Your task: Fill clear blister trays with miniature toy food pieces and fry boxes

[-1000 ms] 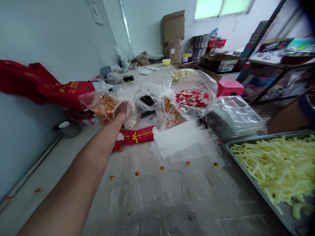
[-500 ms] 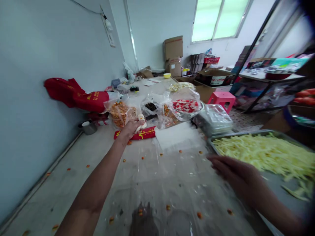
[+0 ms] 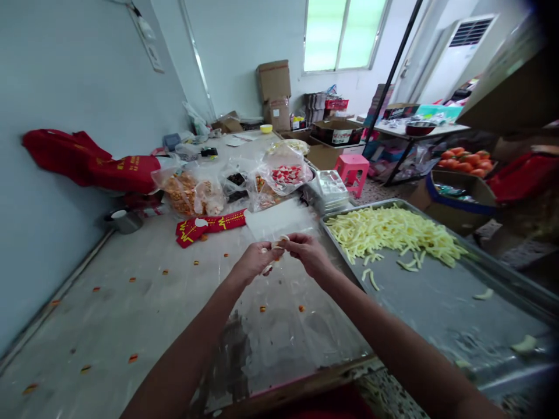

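Note:
Over the middle of the table (image 3: 174, 320), my two hands meet. My left hand (image 3: 253, 260) is closed around several small cream-white pieces (image 3: 267, 269), whose kind I cannot make out. The fingers of my right hand (image 3: 309, 251) pinch at a cream-white piece (image 3: 283, 239) at the top of that handful. Just beyond lie red printed sleeves (image 3: 212, 224) with yellow marks, and a stack of white translucent sheets (image 3: 279, 220). To the right, a metal tray (image 3: 419, 302) carries a heap of pale yellow fry-shaped strips (image 3: 393, 230).
Clear bags of orange pieces (image 3: 181, 192), dark pieces (image 3: 236, 179) and red-and-white pieces (image 3: 286, 174) stand at the back. Stacked clear plastic packs (image 3: 331, 189) sit by the tray. A metal cup (image 3: 126, 221) is near the left wall; a pink stool (image 3: 353, 171) stands beyond.
My right hand has come from beside the tray to meet my left. My left hand has drawn back from the red sleeve with the cream-white pieces. The view has turned right.

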`<state>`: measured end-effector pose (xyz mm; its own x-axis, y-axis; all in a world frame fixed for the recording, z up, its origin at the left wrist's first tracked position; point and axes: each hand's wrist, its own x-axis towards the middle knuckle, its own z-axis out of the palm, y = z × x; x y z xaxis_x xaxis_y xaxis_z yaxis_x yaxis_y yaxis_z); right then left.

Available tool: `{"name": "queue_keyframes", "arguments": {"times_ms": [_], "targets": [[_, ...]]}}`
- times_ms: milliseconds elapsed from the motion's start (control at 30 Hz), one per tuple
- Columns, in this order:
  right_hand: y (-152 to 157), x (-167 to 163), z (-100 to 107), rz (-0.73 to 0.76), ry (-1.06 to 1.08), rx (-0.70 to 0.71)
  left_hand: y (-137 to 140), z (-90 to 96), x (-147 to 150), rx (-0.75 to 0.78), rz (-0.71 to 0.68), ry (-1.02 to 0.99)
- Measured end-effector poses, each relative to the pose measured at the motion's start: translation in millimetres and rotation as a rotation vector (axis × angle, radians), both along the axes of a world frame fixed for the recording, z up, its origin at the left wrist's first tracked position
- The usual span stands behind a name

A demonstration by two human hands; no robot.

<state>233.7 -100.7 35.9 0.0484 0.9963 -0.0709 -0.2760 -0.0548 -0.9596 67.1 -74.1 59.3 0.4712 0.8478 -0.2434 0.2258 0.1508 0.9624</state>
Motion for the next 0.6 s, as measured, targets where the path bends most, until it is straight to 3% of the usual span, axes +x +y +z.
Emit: {"name": "queue_keyframes", "arguments": {"times_ms": [67,167,267,400,500,600], "targets": [[-3.5,9.0,-6.0,-0.022,0.06,-0.036,-3.3,-11.7,6.4,0.027,0.037,0.004],[-9.6,17.7,-15.4,0.037,0.022,-0.074,-7.4,-25.8,7.0,0.071,-0.014,0.028],[-19.8,25.2,-26.7,0.089,-0.068,-0.112,-8.7,-35.5,-1.9,-0.058,-0.067,0.032],[-23.4,49.3,-35.1,0.02,-0.222,-0.157,-3.6,-45.0,-22.1,-0.23,-0.089,-0.031],[-3.0,78.7,-32.6,-0.035,-0.229,-0.198,1.8,-47.7,-32.6,-0.259,-0.048,-0.051],[37.3,107.5,-32.8,-0.127,-0.323,-0.135,6.1,-45.3,-30.1,-0.268,-0.032,-0.065]]}}
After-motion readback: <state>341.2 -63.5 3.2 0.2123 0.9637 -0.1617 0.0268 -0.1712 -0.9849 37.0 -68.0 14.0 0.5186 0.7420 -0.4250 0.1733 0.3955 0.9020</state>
